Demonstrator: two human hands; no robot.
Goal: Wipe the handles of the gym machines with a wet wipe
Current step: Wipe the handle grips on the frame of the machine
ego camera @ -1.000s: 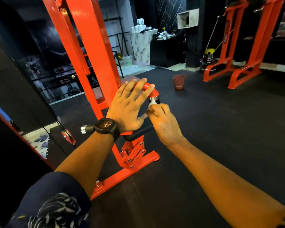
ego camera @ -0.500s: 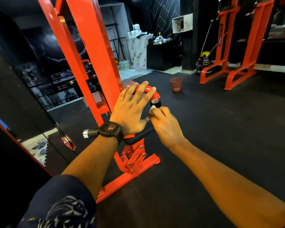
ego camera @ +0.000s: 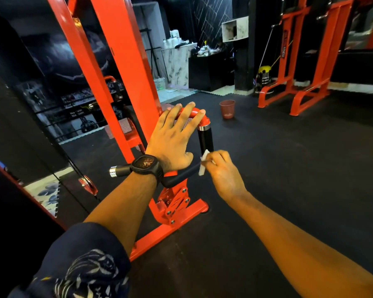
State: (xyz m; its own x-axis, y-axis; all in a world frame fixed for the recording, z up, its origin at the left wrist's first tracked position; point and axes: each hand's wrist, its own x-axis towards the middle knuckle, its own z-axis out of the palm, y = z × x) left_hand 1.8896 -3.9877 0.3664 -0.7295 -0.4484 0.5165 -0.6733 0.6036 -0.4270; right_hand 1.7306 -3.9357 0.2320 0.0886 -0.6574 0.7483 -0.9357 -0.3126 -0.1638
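White wet wipe (ego camera: 203, 163) pinched in my right hand (ego camera: 224, 176) against black padded handle (ego camera: 205, 138); left hand (ego camera: 172, 140) flat, fingers spread (on orange bar (ego camera: 204, 121)).

Black grip (ego camera: 205, 138), white wipe (ego camera: 203, 163), perhaps floral sleeve (ego camera: 84, 265)

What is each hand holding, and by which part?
The right hand pinches the wet wipe around its middle; the left hand rests open on the orange bar, gripping nothing.

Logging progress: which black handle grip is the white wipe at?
The upright black grip below the orange elbow, where the right hand pinches the white wipe; the chrome-tipped grip juts left.
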